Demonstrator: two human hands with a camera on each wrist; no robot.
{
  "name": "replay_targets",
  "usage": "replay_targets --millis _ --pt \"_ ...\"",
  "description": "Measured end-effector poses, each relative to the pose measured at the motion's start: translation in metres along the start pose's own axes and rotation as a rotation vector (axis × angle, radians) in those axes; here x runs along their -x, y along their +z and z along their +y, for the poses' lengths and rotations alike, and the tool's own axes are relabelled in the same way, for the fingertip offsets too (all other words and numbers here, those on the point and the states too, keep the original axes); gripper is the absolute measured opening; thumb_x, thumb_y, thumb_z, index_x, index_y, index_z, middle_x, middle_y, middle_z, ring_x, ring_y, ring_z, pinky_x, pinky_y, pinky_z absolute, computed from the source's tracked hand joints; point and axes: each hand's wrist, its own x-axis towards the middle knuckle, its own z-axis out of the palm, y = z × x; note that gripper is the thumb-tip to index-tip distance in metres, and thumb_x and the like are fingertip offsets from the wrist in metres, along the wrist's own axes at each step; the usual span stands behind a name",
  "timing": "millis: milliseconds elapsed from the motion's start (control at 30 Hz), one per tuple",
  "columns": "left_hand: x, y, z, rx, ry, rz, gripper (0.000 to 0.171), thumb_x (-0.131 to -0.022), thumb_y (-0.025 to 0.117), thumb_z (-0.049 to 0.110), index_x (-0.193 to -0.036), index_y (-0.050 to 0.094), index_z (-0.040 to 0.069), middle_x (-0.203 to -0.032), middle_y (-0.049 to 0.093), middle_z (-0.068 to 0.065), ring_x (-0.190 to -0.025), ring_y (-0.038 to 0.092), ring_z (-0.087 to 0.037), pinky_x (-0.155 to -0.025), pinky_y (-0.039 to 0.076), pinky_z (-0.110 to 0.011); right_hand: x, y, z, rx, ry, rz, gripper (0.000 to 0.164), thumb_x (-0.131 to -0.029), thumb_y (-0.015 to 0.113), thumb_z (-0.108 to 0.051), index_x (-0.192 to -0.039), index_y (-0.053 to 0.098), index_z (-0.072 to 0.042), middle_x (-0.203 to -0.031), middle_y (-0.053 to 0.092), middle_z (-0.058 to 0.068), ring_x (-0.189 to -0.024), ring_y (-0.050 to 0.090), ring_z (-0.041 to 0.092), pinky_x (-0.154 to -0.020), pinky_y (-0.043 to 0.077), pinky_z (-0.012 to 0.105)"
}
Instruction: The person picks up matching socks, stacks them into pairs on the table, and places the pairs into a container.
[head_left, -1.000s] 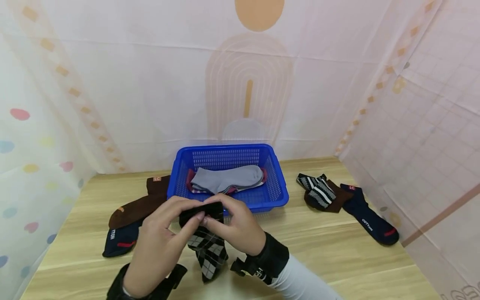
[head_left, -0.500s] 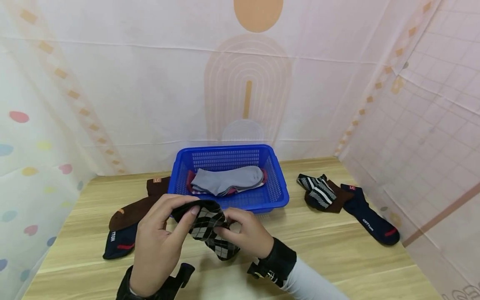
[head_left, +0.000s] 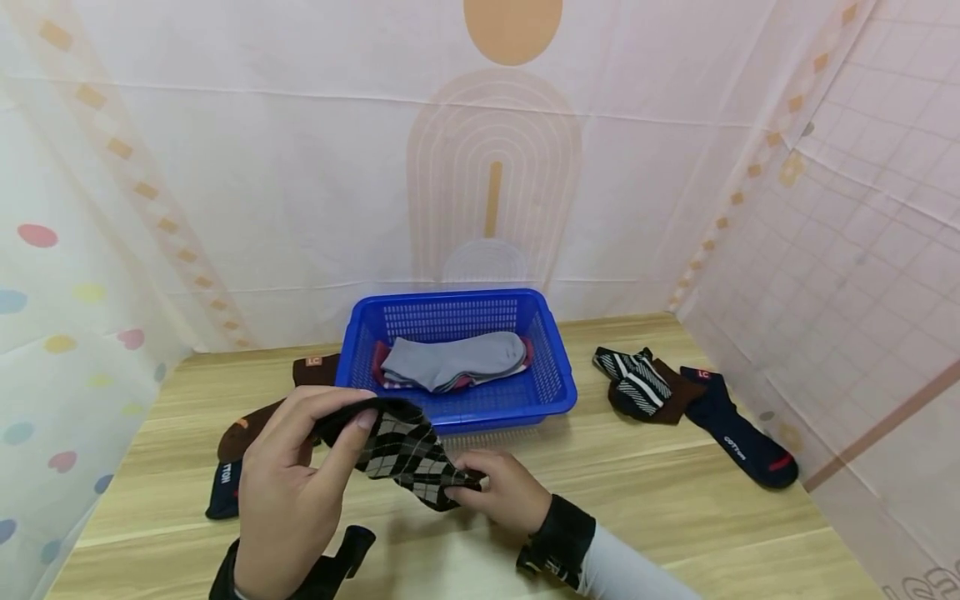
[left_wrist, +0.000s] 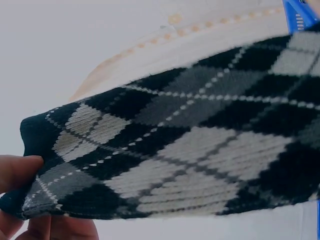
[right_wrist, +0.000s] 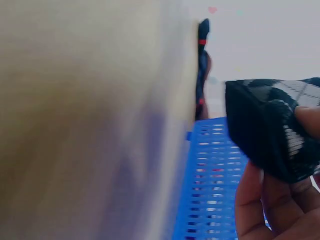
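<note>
A black and grey argyle sock (head_left: 401,450) is stretched between both hands above the table, in front of the basket. My left hand (head_left: 292,492) pinches its dark cuff between thumb and fingers. Lower and to the right, my right hand (head_left: 510,493) pinches the other end. The left wrist view is mostly filled by the sock's diamond pattern (left_wrist: 190,150), with fingertips gripping its end at the left. In the right wrist view, the dark end of the sock (right_wrist: 265,130) sticks out from curled fingers.
Behind the hands stands a blue plastic basket (head_left: 558,379) holding grey socks (head_left: 453,360) over reddish ones. Brown (head_left: 247,429) and navy socks (head_left: 223,492) lie left, partly behind my left hand. At right lie a striped sock (head_left: 637,383), a brown one (head_left: 678,392) and a navy one (head_left: 742,433).
Both hands were together at the cuff; the right hand has moved down and right along the sock to its far end. The left hand has shifted slightly left, and the sock is now drawn out sideways.
</note>
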Motion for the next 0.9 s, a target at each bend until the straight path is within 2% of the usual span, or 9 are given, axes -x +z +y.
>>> replay_targets --millis 133,200,367,433,533,633,767,900 --pt "-0.001 -0.005 -0.003 -0.001 -0.019 0.014 0.027 -0.089 0.070 -0.008 -0.111 0.074 0.007 -0.105 0.067 0.007 -0.096 0.062 -0.002 -0.081 0.048 -0.008 0.006 -0.001 0.006 -0.036 0.075 -0.038 0.007 -0.095 0.071 -0.022 -0.103 0.070 -0.022 -0.103 0.073 -0.007 -0.098 0.064 0.000 -0.093 0.053 0.023" --pt "0.000 -0.008 -0.007 -0.010 -0.050 0.024 0.027 -0.089 0.070 -0.007 -0.111 0.074 0.007 -0.106 0.067 0.006 -0.097 0.063 -0.003 -0.083 0.049 -0.007 0.010 -0.005 0.009 -0.057 0.113 -0.047 0.006 -0.096 0.070 -0.026 -0.102 0.069 -0.023 -0.102 0.072 -0.007 -0.097 0.064 0.001 -0.091 0.053 0.024" --pt "0.003 -0.017 -0.022 -0.063 -0.228 0.020 0.022 -0.092 0.070 -0.001 -0.111 0.074 0.011 -0.103 0.066 0.008 -0.094 0.063 -0.005 -0.083 0.048 -0.005 0.024 -0.018 0.016 -0.071 0.191 -0.021 0.006 -0.098 0.067 -0.028 -0.100 0.070 -0.024 -0.099 0.070 -0.009 -0.094 0.063 0.001 -0.088 0.053 0.024" --pt "0.005 -0.020 -0.028 -0.098 -0.278 0.006 0.020 -0.093 0.070 0.003 -0.111 0.073 0.012 -0.102 0.065 0.009 -0.093 0.063 -0.003 -0.083 0.047 -0.005 0.029 -0.023 0.019 -0.067 0.212 -0.004 0.005 -0.098 0.067 -0.028 -0.101 0.070 -0.024 -0.098 0.069 -0.010 -0.093 0.062 0.001 -0.088 0.052 0.024" --pt "0.010 -0.023 -0.038 -0.137 -0.303 -0.012 0.018 -0.093 0.071 0.006 -0.111 0.073 0.012 -0.102 0.065 0.010 -0.092 0.062 -0.001 -0.082 0.047 -0.004 0.037 -0.031 0.022 -0.067 0.227 0.009 0.006 -0.098 0.068 -0.028 -0.102 0.070 -0.024 -0.099 0.070 -0.008 -0.092 0.062 0.003 -0.087 0.052 0.024" --pt "0.016 -0.027 -0.048 -0.170 -0.309 -0.021 0.017 -0.093 0.072 0.008 -0.110 0.073 0.013 -0.098 0.064 0.009 -0.086 0.061 0.000 -0.076 0.046 -0.004 0.042 -0.038 0.023 -0.065 0.251 0.018 0.008 -0.098 0.068 -0.029 -0.103 0.070 -0.025 -0.100 0.070 -0.008 -0.092 0.062 0.003 -0.086 0.051 0.023" --pt "0.023 -0.031 -0.058 -0.228 -0.330 -0.031 0.015 -0.094 0.073 0.012 -0.108 0.073 0.014 -0.088 0.060 0.007 -0.072 0.053 -0.004 -0.061 0.041 -0.014 0.048 -0.048 0.019 -0.062 0.281 0.032 0.008 -0.097 0.068 -0.030 -0.103 0.070 -0.025 -0.101 0.070 -0.008 -0.093 0.061 0.004 -0.086 0.050 0.024" --pt "0.030 -0.034 -0.068 -0.313 -0.378 -0.080 0.016 -0.096 0.071 0.021 -0.111 0.071 0.016 -0.088 0.058 0.004 -0.073 0.049 -0.006 -0.059 0.039 -0.018 0.052 -0.055 0.017 -0.060 0.287 0.028 0.009 -0.097 0.068 -0.030 -0.104 0.070 -0.024 -0.101 0.070 -0.006 -0.090 0.060 0.004 -0.082 0.050 0.023"
